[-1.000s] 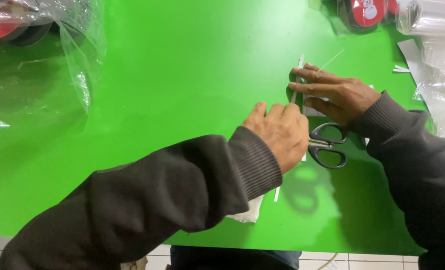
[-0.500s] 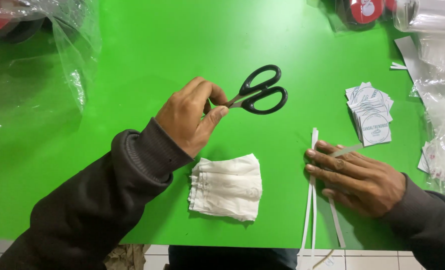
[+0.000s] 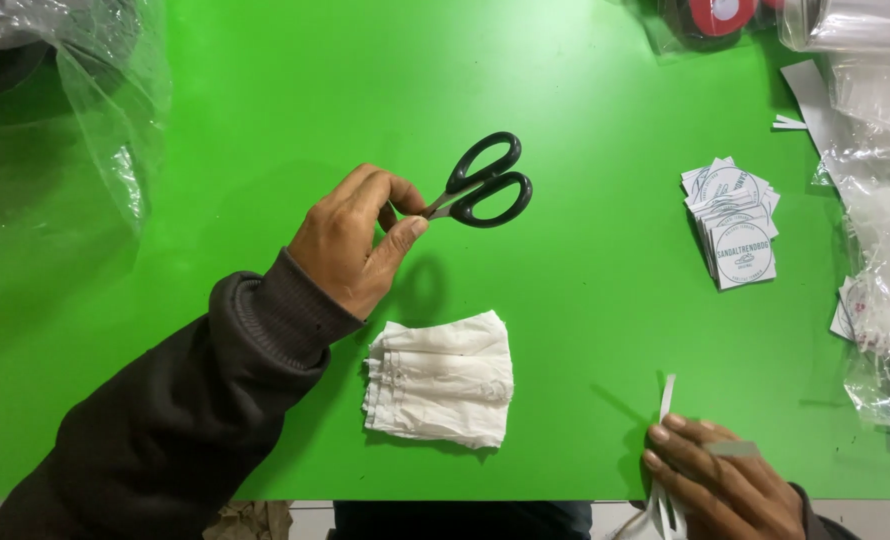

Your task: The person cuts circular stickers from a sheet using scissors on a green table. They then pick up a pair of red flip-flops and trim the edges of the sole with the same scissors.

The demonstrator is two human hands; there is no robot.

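Centrally, just above the middle of the frame, the black-handled scissors (image 3: 477, 187) are hovering over the green bench (image 3: 265, 100), blades pinched closed inside the left hand (image 3: 350, 238), handles pointing up and right. Below them a stack of white folded bags (image 3: 441, 379) is lying flat. At the bottom right, the right hand (image 3: 720, 478) is gripping thin white strips (image 3: 664, 420). Printed square labels (image 3: 735, 220) are sitting piled toward the right, beside clear plastic wrapping (image 3: 885, 250).

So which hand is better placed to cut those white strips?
Probably the left hand: it already holds the black-handled scissors by the blades. The right hand is busy pinning the white strips at the table edge.
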